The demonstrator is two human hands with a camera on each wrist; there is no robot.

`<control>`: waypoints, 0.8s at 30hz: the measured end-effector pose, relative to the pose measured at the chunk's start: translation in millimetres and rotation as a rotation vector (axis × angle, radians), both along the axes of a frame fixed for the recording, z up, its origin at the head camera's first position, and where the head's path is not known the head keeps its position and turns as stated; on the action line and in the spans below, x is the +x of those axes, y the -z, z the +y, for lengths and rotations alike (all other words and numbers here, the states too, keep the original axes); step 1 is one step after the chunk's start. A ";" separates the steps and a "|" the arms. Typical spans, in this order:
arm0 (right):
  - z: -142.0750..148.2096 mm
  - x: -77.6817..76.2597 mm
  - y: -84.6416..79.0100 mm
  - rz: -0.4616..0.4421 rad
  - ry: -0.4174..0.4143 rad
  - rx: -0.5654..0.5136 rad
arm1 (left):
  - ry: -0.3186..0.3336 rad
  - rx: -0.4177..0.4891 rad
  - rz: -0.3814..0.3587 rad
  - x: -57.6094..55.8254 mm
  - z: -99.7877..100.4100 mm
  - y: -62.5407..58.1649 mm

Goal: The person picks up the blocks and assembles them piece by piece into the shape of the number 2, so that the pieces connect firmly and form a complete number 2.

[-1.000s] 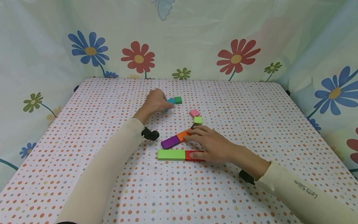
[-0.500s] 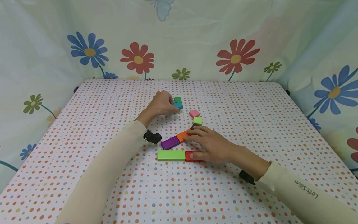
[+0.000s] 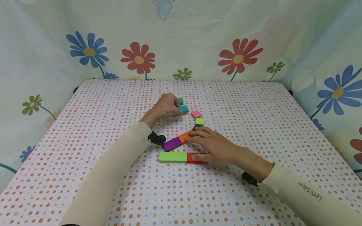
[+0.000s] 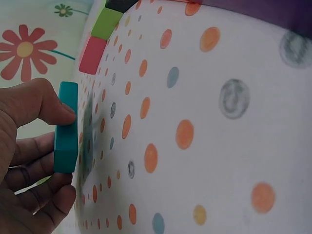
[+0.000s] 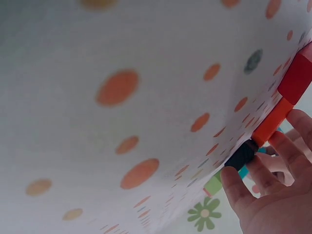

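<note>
In the head view my left hand pinches a teal block between thumb and fingers. The left wrist view shows that teal block with its shadow on the tabletop beside it. A green block lies just behind, partly hidden by the hand. My right hand rests with its fingers spread over the orange block and black block, its thumb on the red block. The orange block meets a purple block; the red one meets a long light green block.
A pink block and a small light green block lie between the two hands, beyond the black block. The dotted tabletop ends at a flowered curtain behind and at both sides.
My left hand has moved right and slightly nearer with the teal block, from beside the green block toward the pink one. The right hand has stayed in place.
</note>
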State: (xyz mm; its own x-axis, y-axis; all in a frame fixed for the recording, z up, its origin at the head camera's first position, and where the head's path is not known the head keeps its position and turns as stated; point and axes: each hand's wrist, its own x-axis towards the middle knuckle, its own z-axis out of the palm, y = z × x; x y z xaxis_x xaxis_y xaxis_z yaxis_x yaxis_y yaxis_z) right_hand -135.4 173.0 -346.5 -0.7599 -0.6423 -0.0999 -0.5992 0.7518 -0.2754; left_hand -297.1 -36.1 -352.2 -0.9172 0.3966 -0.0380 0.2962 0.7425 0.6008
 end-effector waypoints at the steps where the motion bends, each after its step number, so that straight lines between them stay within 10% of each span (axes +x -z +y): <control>1: 0.2 -0.1 0.0 0.001 -0.001 -0.001 | 0.005 -0.002 0.002 -0.1 0.4 0.2; 24: 0.3 -1.1 2.1 0.002 -0.003 -0.010 | 0.076 -0.003 0.023 -2.7 5.8 4.1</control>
